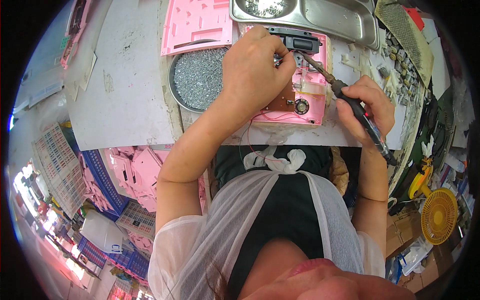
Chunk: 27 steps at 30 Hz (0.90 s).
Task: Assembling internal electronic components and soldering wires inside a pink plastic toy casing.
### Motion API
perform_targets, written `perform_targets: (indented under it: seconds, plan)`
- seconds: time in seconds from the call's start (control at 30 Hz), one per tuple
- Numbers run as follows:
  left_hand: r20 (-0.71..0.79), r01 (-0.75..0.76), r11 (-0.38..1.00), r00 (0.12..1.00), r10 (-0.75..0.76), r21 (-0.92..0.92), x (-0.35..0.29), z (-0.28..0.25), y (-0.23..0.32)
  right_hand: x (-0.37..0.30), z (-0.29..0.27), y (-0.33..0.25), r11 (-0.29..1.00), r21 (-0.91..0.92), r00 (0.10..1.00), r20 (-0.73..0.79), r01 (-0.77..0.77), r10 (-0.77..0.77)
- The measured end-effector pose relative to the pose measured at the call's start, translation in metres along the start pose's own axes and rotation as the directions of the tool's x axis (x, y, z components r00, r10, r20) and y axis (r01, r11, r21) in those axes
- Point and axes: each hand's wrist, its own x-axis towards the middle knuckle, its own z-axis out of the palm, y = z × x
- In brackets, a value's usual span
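Observation:
My right hand [371,106] grips a soldering iron [356,107] by its black handle. The iron slants up and left, its tip among the parts in a pink plastic housing [323,62]. My left hand [257,67] is over the housing's left part, thumb and forefinger pinched close to the tip. What they hold is too small or hidden to make out. Inside the housing sit a black module [299,44] at the far edge, a brown circuit board [283,100], partly covered by my left hand, and a small round component [302,106]. Thin red wires [270,116] hang over its near edge.
A round metal bowl [173,85] of small screws stands left of the housing, below a pink panel [197,22]. Behind is a steel compartment tray [340,22]. Small metal and white parts [392,65] lie right. Pink pieces [137,172] fill containers lower left; a yellow fan [438,216] stands lower right.

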Motion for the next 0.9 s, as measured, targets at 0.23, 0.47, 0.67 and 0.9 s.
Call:
perform_targets:
  seconds: [0.23,0.47,0.67,0.9]
  plan:
    - [-0.017,0.015,1.000,1.000,-0.015,0.014,0.000,0.001,0.001,-0.002,-0.004,0.001,0.996,-0.003,0.996,0.004,-0.091,0.091]
    - [-0.058,-0.019,1.000,0.998,0.021,0.021,-0.003,0.004,-0.001,0.004,-0.001,0.003,0.997,-0.024,0.997,0.030,-0.075,0.076]
    - [-0.049,0.012,1.000,0.999,-0.011,0.018,-0.003,0.003,0.001,0.007,0.002,0.006,0.998,-0.032,0.997,0.034,-0.062,0.063]
    - [-0.098,-0.045,0.998,0.994,0.049,0.041,-0.004,0.005,-0.002,0.008,0.002,0.007,0.998,-0.034,0.998,0.022,-0.051,0.052]
